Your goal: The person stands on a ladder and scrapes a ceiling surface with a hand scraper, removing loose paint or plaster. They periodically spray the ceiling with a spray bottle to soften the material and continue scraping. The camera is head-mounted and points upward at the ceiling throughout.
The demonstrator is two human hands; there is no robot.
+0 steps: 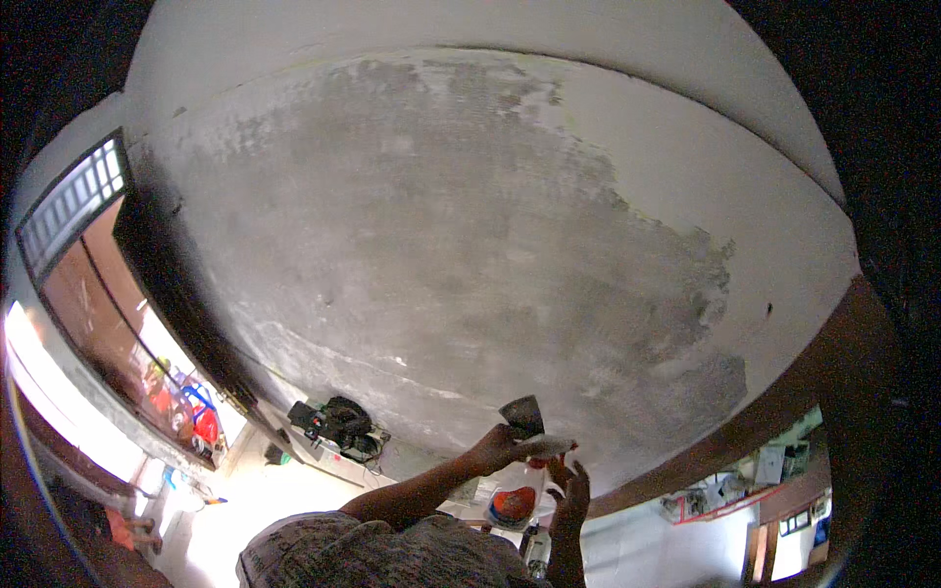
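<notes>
My left hand [494, 450] grips a scraper [523, 417] with a wide dark blade that points up towards the wall. Close against that hand is the white spray head [545, 445] of a spray bottle [512, 506], which has a red nozzle tip and a clear body with a red-orange patch. To the right of the spray head is my right hand [573, 491], its fingers bent and apart near the red trigger; whether they hold the bottle cannot be told. Before me stands a wall [456, 242] with a large rough grey patch and ragged pale paint edges.
Black bags or gear [344, 426] and cables lie on a low ledge at the wall's foot. At left is a brown door [95, 294] below a barred window [77, 198], with colourful items beyond it. A red-edged shelf [728, 496] carrying several items is at lower right.
</notes>
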